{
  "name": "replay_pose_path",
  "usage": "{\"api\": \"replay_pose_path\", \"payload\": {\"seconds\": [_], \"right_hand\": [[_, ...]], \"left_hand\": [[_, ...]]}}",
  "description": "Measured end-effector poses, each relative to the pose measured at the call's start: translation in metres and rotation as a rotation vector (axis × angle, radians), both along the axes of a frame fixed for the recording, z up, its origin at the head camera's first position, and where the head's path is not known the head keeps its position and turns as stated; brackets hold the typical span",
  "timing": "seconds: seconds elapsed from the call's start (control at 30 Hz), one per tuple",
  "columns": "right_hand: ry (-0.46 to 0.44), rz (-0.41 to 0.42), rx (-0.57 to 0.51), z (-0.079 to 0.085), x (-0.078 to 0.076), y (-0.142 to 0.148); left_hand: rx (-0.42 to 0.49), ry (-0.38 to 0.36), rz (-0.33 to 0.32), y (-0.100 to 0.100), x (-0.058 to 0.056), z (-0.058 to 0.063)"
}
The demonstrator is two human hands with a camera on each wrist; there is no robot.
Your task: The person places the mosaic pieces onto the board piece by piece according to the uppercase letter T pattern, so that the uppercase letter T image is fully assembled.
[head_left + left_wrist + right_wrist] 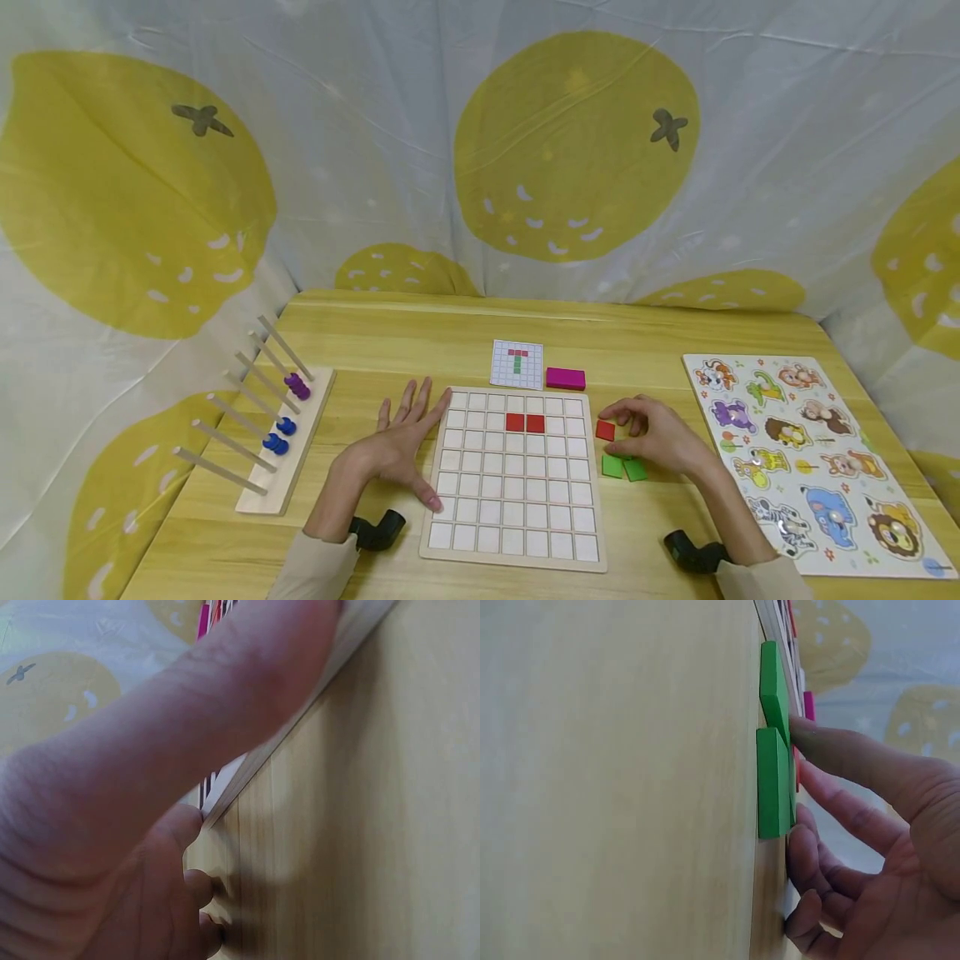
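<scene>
A wooden grid board [514,563] bears red tiles [515,422] on two neighbouring cells near its far edge. My left hand [397,446] lies spread along the board's left side, index fingertip at the far corner and thumb on the near left border. To the right of the board, my right hand [654,433] has index finger and thumb at opposite sides of a loose red tile [605,430]. Nearest me beside that tile lie green tiles [612,466], close under the thumb; in the right wrist view, a green tile [772,784] partly covers the red one.
Behind the board lie a pattern card [517,364] with a red and green T and a magenta block [566,379]. A wooden peg rack [288,442] with purple and blue beads stands left. On the right lies an animal puzzle board [817,462].
</scene>
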State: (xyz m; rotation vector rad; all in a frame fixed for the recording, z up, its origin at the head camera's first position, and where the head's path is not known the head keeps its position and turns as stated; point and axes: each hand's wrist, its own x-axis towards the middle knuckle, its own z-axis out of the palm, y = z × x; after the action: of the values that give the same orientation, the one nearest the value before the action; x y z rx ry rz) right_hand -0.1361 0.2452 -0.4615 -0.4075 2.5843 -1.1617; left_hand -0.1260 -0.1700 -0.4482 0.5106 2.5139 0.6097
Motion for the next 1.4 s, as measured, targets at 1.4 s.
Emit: {"api": "replay_pose_path", "payload": {"seconds": [1.4], "right_hand": [[0.05,-0.067,0.024,0.009,-0.002,-0.011]], "left_hand": [[-0.006,0.007,-0.005,0.0,0.001,-0.001]]}}
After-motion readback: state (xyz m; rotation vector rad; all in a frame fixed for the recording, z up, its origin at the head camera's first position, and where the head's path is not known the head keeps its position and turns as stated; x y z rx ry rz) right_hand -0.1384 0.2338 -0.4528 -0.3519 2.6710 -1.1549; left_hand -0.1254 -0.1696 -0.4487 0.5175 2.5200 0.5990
